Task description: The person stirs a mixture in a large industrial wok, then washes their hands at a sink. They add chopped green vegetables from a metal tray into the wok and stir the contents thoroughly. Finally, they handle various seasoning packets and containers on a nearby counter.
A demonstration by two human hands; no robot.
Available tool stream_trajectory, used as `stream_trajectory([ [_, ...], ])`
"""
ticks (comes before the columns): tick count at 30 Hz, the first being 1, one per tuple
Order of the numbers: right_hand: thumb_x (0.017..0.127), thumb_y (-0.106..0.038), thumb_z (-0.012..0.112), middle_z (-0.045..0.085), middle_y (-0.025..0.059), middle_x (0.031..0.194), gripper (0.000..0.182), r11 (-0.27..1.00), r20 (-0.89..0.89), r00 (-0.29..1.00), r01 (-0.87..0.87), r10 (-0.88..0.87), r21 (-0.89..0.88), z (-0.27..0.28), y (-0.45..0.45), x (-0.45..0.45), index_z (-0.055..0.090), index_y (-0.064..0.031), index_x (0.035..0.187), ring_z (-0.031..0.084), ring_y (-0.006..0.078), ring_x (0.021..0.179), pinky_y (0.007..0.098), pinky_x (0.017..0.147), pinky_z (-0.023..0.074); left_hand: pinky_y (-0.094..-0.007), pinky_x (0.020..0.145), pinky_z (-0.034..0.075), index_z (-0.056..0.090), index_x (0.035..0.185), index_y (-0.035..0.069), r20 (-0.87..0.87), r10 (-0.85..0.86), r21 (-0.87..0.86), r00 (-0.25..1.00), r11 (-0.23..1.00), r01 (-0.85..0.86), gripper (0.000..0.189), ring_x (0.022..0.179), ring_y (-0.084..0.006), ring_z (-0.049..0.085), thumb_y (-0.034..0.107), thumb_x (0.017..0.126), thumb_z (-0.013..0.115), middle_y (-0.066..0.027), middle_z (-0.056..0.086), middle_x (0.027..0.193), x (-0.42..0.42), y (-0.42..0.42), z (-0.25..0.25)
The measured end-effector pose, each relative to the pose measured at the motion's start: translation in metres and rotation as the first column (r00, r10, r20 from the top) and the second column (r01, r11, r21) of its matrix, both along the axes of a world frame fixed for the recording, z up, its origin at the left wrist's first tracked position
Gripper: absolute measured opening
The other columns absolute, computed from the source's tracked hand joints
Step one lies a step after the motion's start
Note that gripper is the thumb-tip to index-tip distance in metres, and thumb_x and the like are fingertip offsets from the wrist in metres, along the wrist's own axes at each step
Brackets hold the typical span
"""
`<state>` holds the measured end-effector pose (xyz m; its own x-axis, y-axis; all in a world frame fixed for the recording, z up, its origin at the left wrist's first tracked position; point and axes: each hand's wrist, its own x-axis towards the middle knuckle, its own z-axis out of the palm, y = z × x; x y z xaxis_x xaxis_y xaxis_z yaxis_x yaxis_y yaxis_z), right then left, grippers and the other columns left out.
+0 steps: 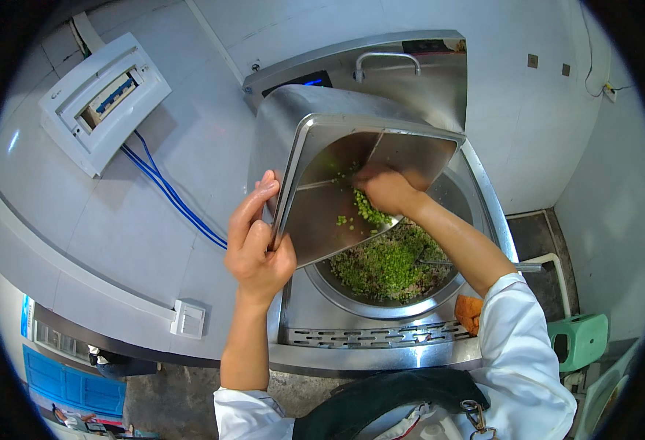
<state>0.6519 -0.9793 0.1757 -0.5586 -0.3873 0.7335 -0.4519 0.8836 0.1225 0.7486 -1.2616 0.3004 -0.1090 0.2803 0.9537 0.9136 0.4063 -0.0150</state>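
Observation:
My left hand (259,250) grips the left rim of a deep rectangular stainless steel pan (322,220), which is tipped over a large wok. My right hand (383,187) reaches inside the pan, slightly blurred, with its fingertips partly hidden. Just below that hand, chopped green vegetable pieces (371,212) cling to the pan wall near its lower edge. Under the pan, the round wok (394,314) holds a heap of chopped greens (394,269) over a paler, minced-looking mixture. A metal utensil handle (526,267) sticks out past my right forearm, its other end in the heap.
The steel stove (300,316) has a slotted drain grate (377,336) in front and a tap (388,55) behind. An orange cloth (468,313) lies at the right edge. A green plastic stool (581,341) stands right. A breaker box (105,104) hangs on the left wall. People appear far left.

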Motion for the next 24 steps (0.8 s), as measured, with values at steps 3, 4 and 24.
stream_trajectory([
  [3, 0.074, -0.006, 0.062, 0.065, 0.0124, 0.097, 0.024, 0.996, -0.035, 0.999, 0.026, -0.028, -0.081, 0.016, -0.003, 0.005, 0.068, -0.0041, 0.098, 0.060, 0.0298, 0.100, 0.0404, 0.090, 0.0493, -0.0355, 0.092, 0.051, 0.052, 0.077, -0.007, -0.007, 0.036, 0.008, 0.999, 0.999, -0.036, 0.016, 0.107, -0.0325, 0.064, -0.016, 0.070, 0.063, -0.0228, 0.060, 0.121, 0.001, -0.006, 0.002],
  [4, 0.075, -0.007, 0.062, 0.064, 0.0122, 0.095, 0.023, 0.984, -0.069, 0.991, 0.104, -0.114, -0.142, 0.025, 0.000, 0.005, 0.068, -0.0044, 0.097, 0.060, 0.0301, 0.098, 0.0407, 0.089, 0.0492, -0.0355, 0.092, 0.051, 0.052, 0.078, -0.008, 0.001, 0.051, 0.013, 0.999, 0.999, -0.051, 0.016, 0.107, -0.0324, 0.063, -0.016, 0.070, 0.063, -0.0228, 0.060, 0.121, 0.005, -0.007, 0.004],
  [24, 0.081, -0.007, 0.061, 0.060, 0.0164, 0.089, 0.010, 0.945, 0.214, 0.940, -0.213, 0.268, -0.247, -0.086, -0.007, 0.046, 0.065, -0.0037, 0.090, 0.060, 0.0374, 0.085, 0.0470, 0.076, 0.0493, -0.0503, 0.111, 0.040, 0.040, 0.067, -0.004, 0.014, -0.025, -0.036, 1.000, 0.999, 0.026, 0.020, 0.126, -0.0412, 0.055, -0.022, 0.071, 0.047, -0.0196, 0.056, 0.125, -0.034, 0.014, -0.047],
])
